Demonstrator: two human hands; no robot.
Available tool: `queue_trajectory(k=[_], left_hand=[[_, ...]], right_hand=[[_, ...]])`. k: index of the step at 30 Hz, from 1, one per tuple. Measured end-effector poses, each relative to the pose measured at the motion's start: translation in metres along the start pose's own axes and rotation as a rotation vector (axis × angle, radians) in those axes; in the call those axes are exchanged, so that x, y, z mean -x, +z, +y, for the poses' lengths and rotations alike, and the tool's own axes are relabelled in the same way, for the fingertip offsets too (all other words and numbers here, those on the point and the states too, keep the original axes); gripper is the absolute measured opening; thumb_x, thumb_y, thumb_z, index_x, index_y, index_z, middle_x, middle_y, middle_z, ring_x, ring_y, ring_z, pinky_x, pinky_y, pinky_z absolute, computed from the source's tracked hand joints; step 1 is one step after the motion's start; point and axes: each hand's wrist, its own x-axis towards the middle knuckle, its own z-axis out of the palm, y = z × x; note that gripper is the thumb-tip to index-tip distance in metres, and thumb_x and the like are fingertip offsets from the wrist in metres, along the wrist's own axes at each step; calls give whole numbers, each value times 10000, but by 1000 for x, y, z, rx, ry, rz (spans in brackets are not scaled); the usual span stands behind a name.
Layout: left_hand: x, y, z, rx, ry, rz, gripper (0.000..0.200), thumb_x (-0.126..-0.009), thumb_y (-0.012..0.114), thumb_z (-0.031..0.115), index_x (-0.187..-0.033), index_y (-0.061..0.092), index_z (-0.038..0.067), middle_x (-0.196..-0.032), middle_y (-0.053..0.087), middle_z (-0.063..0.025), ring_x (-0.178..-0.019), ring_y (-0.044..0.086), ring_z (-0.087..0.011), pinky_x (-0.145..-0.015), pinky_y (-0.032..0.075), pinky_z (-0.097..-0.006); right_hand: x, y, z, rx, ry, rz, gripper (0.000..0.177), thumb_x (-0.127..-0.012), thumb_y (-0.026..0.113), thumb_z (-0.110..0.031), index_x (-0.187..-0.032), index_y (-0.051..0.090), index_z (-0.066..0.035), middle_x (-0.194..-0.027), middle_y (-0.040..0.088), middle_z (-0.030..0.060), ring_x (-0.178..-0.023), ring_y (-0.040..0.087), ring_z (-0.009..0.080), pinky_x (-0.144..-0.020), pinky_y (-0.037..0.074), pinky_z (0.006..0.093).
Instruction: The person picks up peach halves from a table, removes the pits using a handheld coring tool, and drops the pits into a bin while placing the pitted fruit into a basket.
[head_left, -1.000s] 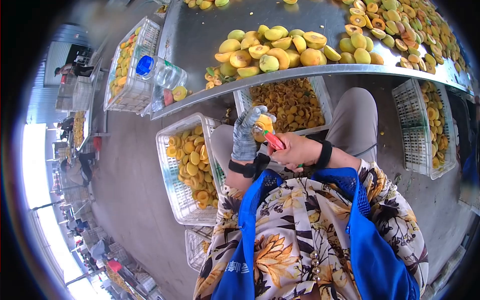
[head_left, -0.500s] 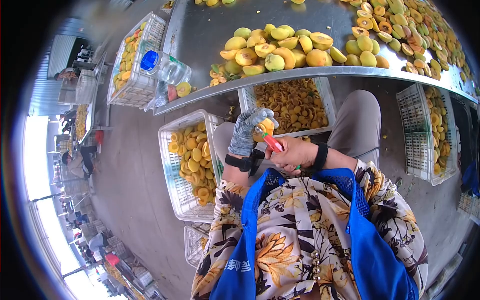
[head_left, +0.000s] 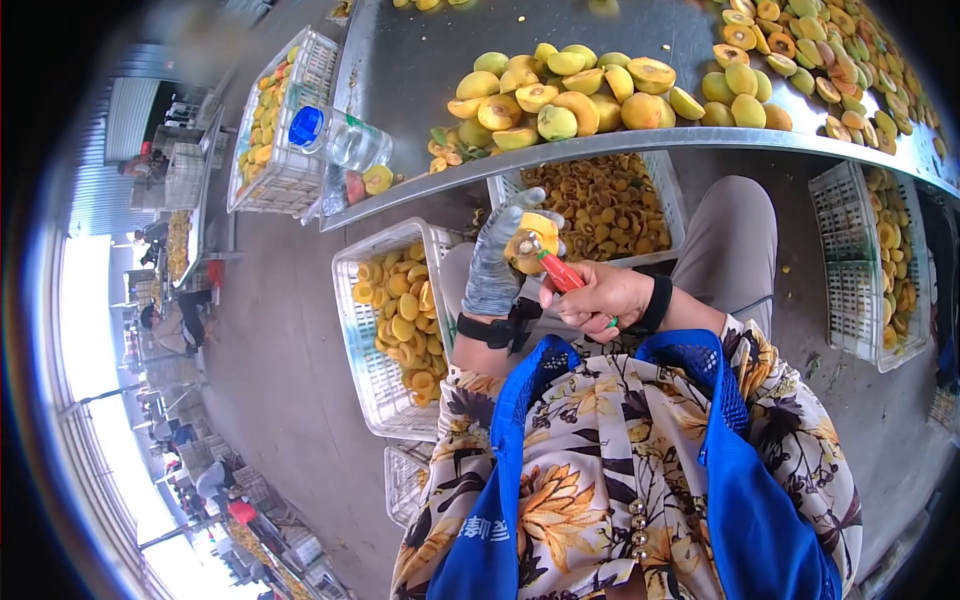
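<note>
My left hand, in a grey glove, holds a yellow fruit half with its cut face turned up. My bare right hand grips a red-handled tool, whose tip is at the middle of the cut face. Both hands are above my lap, below the edge of the metal table. A pile of whole and halved fruit lies on the table just beyond them. Under the table edge is a crate of small brownish fruit pieces.
A white crate of yellow halves stands at my left, another crate at the right. A blue-capped bottle rests at the table's left corner, beside a fruit crate. People work in the far left background.
The fruit's cut face shows more openly, and the gloved fingers have spread somewhat around it. The tool remains in my right hand. The whole view has shifted slightly.
</note>
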Motion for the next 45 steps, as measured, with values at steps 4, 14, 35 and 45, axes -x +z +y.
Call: queue_trajectory(k=[4, 14, 35, 45], left_hand=[[-5, -5, -4, 396, -198, -234, 342, -841, 586, 281, -1047, 563, 9, -949, 602, -211, -772, 618, -301, -634, 542, -344], [7, 9, -20, -304, 442, 230, 238, -814, 626, 157, -983, 609, -10, -857, 641, -117, -739, 618, -176, -624, 509, -266], [-11, 10, -27, -227, 316, 202, 164, -786, 662, 134, -894, 641, 13, -728, 622, -67, -562, 569, -135, -496, 463, -239], [-21, -22, -71, 302, -95, 88, 393, -838, 547, 425, -1021, 556, 77, -905, 617, -103, -786, 613, -237, -597, 520, -341]], right_hand=[[-2, 3, 6, -72, -42, -21, 180, -835, 490, -24, -1000, 475, -94, -557, 368, -32, -372, 319, 25, -308, 291, 193], [1, 7, 3, 269, -24, 187, 195, -769, 478, 0, -945, 456, -82, -542, 399, -18, -366, 354, 48, -290, 293, 212], [-6, -3, 22, -247, -48, -110, 159, -854, 475, -22, -997, 489, -90, -569, 363, -19, -376, 295, 18, -308, 232, 183], [-7, 2, 15, -148, -209, -194, 137, -863, 472, -19, -974, 502, -94, -548, 353, -24, -352, 294, 30, -293, 256, 191]])
